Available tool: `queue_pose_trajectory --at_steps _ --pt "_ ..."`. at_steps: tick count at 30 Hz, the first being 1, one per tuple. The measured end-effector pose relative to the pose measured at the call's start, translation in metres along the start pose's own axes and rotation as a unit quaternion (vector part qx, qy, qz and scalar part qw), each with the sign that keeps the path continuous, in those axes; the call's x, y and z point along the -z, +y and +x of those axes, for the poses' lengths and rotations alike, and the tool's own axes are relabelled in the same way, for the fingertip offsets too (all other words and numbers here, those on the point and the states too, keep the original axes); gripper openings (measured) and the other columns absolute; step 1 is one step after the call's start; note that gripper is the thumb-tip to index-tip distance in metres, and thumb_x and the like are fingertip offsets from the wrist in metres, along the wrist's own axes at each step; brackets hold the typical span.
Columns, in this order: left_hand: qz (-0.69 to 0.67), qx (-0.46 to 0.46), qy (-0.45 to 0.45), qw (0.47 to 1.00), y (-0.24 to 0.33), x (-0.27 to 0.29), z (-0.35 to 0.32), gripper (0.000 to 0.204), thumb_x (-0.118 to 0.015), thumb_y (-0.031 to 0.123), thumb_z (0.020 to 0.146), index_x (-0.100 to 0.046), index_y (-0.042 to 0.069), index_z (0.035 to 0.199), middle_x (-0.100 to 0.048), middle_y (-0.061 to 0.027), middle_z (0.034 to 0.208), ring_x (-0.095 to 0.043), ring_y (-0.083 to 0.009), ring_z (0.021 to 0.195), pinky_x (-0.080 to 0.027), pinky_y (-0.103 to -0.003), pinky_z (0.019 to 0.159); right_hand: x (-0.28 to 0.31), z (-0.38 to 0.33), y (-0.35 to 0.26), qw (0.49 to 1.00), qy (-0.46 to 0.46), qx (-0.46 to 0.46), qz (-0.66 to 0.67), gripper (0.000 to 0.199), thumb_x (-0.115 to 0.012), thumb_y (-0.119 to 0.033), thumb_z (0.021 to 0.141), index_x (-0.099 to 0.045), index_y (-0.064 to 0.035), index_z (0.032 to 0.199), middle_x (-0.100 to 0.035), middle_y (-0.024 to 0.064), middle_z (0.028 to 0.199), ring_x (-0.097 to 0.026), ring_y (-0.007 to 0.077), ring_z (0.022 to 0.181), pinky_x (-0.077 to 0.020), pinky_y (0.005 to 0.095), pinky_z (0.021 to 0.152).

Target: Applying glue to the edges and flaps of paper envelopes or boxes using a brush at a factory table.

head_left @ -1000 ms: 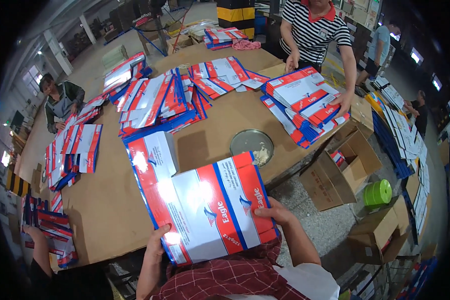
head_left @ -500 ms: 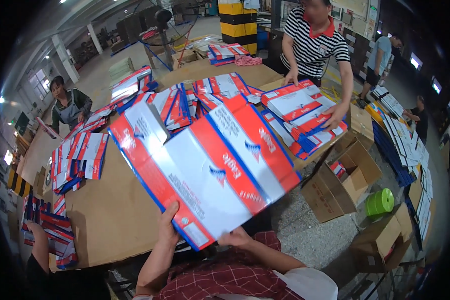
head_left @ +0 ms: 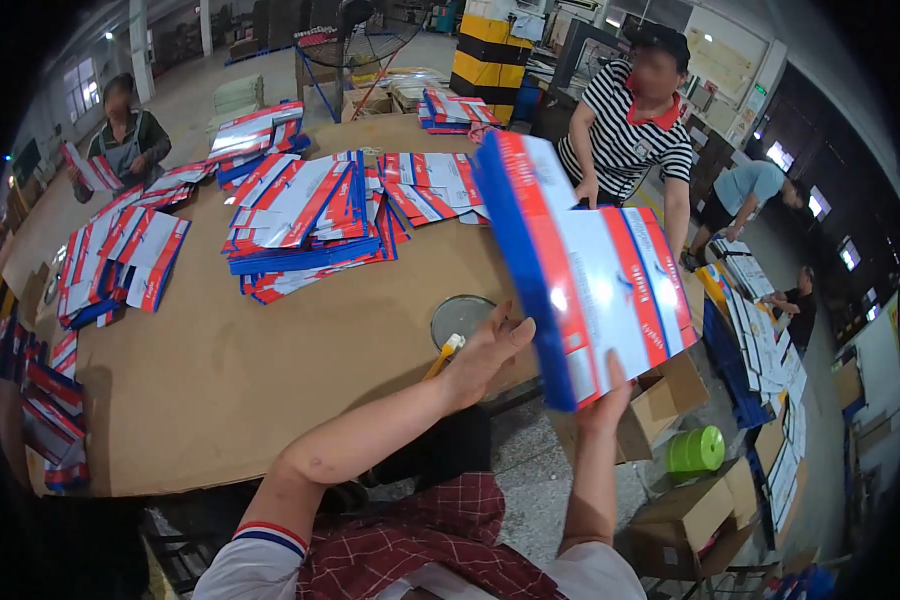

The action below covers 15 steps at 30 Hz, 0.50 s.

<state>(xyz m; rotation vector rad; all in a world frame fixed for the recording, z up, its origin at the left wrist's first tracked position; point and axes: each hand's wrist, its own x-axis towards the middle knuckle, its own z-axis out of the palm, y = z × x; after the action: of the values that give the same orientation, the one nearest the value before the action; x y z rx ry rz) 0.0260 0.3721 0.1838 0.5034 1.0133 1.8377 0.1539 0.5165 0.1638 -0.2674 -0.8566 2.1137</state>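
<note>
The carton (head_left: 595,275), a flat red, white and blue printed piece, stands raised off the table (head_left: 220,390) in the right centre of the frame, tilted with its blue edge toward the left. The right hand (head_left: 610,395) grips its lower edge from beneath, fingers closed on the board; the thumb shows on the printed face. The left hand (head_left: 485,350) is at centre frame, just left of the carton's blue edge, fingers spread and extended; whether it touches the carton cannot be told.

A round metal tin (head_left: 460,318) sits on the table just behind the left hand, with a yellow tool (head_left: 445,355) beside it. Stacks of like cartons (head_left: 305,220) cover the upper centre of the table, with more stacks (head_left: 120,260) along the left. A person in a striped shirt (head_left: 625,140) stands at the upper right; another person (head_left: 120,130) sits at the upper left. Open cardboard boxes (head_left: 660,395) and a green reel (head_left: 697,450) lie on the floor at lower right.
</note>
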Motion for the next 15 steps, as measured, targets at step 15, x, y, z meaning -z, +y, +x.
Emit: queue_pose_trajectory --at_steps 15 --pt "0.014 0.160 0.091 0.983 -0.081 0.101 -0.133 0.062 -0.052 0.018 0.089 -0.014 0.009 0.138 -0.054 -0.0107 0.109 -0.054 -0.0192 0.098 -0.041 -0.028 0.082 0.105 0.230 -0.073 0.995 0.005 0.042 -0.088 0.040 -0.060 -0.011 0.079 -0.046 0.0027 0.114 -0.060 0.0145 0.102 -0.063 0.0234 0.086 -0.0552 0.0322 0.071"
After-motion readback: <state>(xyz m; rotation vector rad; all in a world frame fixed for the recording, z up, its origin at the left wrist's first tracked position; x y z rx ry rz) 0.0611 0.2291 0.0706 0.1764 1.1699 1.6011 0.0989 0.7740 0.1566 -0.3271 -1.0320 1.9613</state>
